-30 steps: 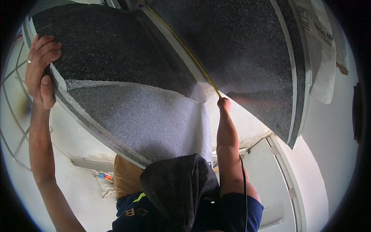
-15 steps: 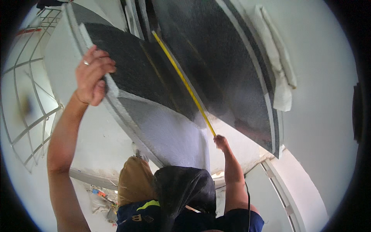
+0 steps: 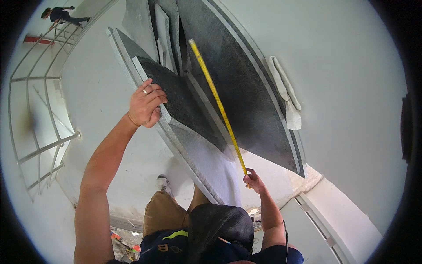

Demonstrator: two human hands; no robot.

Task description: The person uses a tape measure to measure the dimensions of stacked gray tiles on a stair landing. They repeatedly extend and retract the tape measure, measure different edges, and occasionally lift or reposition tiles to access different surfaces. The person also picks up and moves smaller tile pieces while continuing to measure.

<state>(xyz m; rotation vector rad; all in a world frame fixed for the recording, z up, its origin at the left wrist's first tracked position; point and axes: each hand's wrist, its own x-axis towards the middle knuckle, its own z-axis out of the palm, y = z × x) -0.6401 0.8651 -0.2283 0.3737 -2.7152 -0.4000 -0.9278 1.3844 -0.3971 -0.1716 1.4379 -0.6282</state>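
Note:
My left hand (image 3: 148,103) is wrapped over the upper edge of a dark grey stone slab (image 3: 176,94) in a leaning stack. A lighter grey slab (image 3: 204,152) lies against the same stack, closer to my legs. In my right hand (image 3: 253,179) is the near end of a yellow tape measure (image 3: 216,94). Its blade stretches up and away, between the tilted slabs and a large dark slab (image 3: 246,83) propped against the wall. Whether a tape case sits in my right palm is hidden.
Several narrower slab pieces (image 3: 163,37) stand at the far end. A folded white cloth (image 3: 285,94) rests at the large slab's right edge. A metal railing (image 3: 37,119) runs along the left, with another person (image 3: 61,16) beyond it. Tools and debris (image 3: 127,246) lie at lower left.
The view has shifted, so my left hand and the slabs appear farther right and lower. The tape's far end now shows clear of the narrow pieces; both hands keep their grips.

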